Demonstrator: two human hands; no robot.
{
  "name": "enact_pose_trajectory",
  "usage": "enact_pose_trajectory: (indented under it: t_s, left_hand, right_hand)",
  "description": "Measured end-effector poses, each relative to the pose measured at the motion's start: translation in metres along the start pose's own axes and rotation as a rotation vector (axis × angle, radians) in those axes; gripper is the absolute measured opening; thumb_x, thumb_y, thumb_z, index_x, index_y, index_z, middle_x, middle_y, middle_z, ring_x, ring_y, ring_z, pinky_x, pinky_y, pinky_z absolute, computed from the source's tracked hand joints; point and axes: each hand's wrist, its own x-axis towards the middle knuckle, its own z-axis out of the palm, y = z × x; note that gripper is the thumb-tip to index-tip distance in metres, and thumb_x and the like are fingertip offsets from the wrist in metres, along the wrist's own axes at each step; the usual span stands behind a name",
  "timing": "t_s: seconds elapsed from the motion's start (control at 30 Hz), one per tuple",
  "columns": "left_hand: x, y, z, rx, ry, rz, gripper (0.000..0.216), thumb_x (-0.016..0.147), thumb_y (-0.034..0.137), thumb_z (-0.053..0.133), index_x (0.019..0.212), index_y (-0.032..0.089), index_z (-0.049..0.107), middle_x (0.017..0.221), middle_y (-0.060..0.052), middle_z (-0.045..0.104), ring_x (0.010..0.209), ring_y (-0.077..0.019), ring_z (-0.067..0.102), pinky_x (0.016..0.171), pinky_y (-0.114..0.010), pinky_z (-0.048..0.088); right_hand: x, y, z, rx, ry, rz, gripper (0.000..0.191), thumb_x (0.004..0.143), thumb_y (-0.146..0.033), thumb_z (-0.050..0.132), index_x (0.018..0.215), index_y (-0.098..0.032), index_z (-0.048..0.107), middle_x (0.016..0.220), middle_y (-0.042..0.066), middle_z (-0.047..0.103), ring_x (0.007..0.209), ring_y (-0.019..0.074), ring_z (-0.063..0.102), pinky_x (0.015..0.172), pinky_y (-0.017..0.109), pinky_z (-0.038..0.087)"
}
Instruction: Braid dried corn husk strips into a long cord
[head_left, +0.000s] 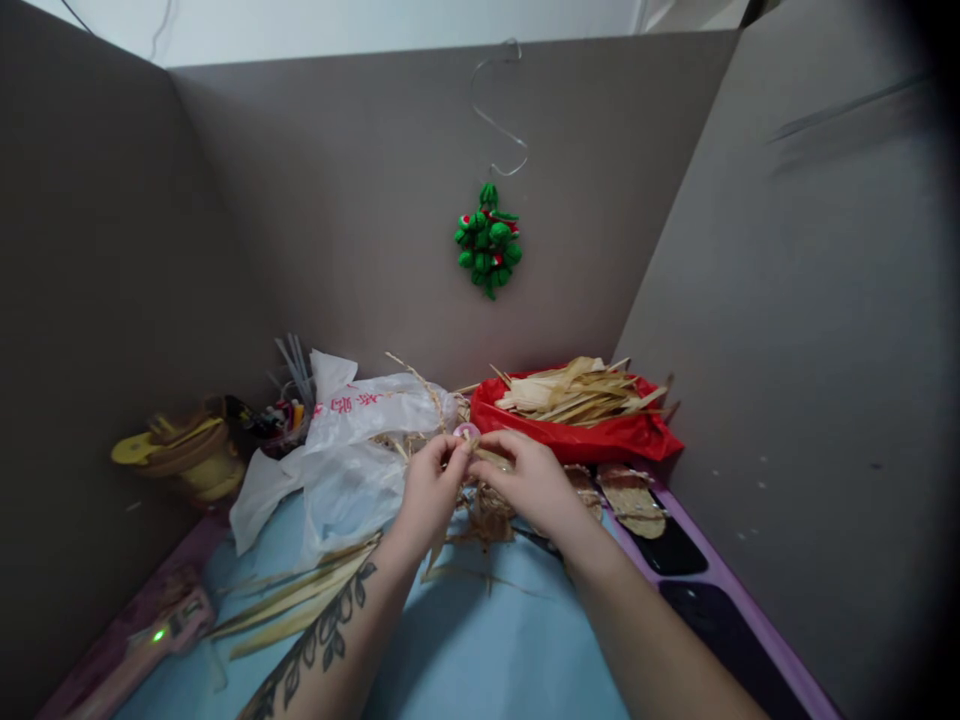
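Note:
My left hand (pixel 433 483) and my right hand (pixel 531 478) meet above the blue table top (pixel 480 640). Both are closed, fingertips pinching a pale strip of dried plant leaf (pixel 470 441) between them. The strip's far end and whatever it joins are mostly hidden by the fingers. Just behind the fingertips shows a small pink round thing (pixel 466 430). Beneath the hands lies a tangle of brown dried fibre (pixel 491 522). Several long dried leaf strips (pixel 300 598) are spread beside my left forearm.
A white plastic bag (pixel 352 410) and a red bag (pixel 585 440) with dried leaves stand behind. Woven straw sole-shaped pieces (pixel 634 503) and a dark phone (pixel 679 545) lie right. A pink glue gun (pixel 169 635) and yellow pot (pixel 202 465) are left. A green ornament (pixel 487 245) hangs.

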Motion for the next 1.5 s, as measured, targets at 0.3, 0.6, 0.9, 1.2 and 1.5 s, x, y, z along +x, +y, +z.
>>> enact_pose_trajectory:
  t_s: [0.3,0.6,0.9,1.2,1.5]
  left_hand:
    - [-0.001,0.001,-0.004,0.097,-0.077,0.027,0.024,0.079,0.035,0.052,0.071,0.014,0.061,0.062,0.001,0.057,0.058,-0.0112,0.048,0.054,-0.02,0.036]
    - [0.007,0.005,-0.025,0.301,-0.246,0.098,0.019,0.075,0.029,0.056,0.079,0.017,0.07,0.071,-0.002,0.067,0.065,-0.0139,0.055,0.061,-0.021,0.039]
    - [-0.001,0.008,-0.008,0.143,-0.148,-0.069,0.022,0.074,0.031,0.056,0.068,0.013,0.068,0.061,-0.002,0.061,0.056,-0.0125,0.05,0.054,-0.022,0.037]
    - [-0.026,0.017,0.017,0.428,-0.054,0.321,0.034,0.081,0.012,0.045,0.108,0.019,0.064,0.1,-0.011,0.053,0.093,-0.0202,0.051,0.083,-0.034,0.043]
    - [-0.009,0.005,0.004,0.355,0.02,0.259,0.028,0.081,0.014,0.046,0.098,0.018,0.068,0.099,-0.01,0.061,0.094,-0.0192,0.055,0.083,-0.03,0.044]
  right_hand:
    - [0.002,0.017,0.01,0.2,0.021,0.057,0.016,0.073,-0.028,0.055,0.062,-0.017,0.053,0.057,-0.002,0.054,0.056,0.0117,0.048,0.053,0.021,0.037]
    - [0.002,0.014,0.004,-0.27,-0.048,-0.068,0.015,0.078,-0.022,0.048,0.066,-0.018,0.055,0.062,-0.001,0.057,0.058,0.0127,0.049,0.054,0.022,0.032]
    - [-0.005,0.016,0.024,-0.401,0.197,-0.024,0.016,0.08,-0.022,0.045,0.071,-0.017,0.057,0.063,0.004,0.06,0.06,0.0164,0.053,0.057,0.026,0.034]
    - [0.005,0.021,0.015,0.627,0.185,0.257,0.025,0.064,-0.035,0.063,0.053,-0.017,0.051,0.049,-0.004,0.048,0.048,0.0093,0.04,0.049,0.023,0.032]
    - [0.01,0.03,0.021,0.49,0.14,0.211,0.022,0.07,-0.035,0.056,0.058,-0.018,0.046,0.052,-0.004,0.046,0.05,0.0101,0.042,0.049,0.022,0.034]
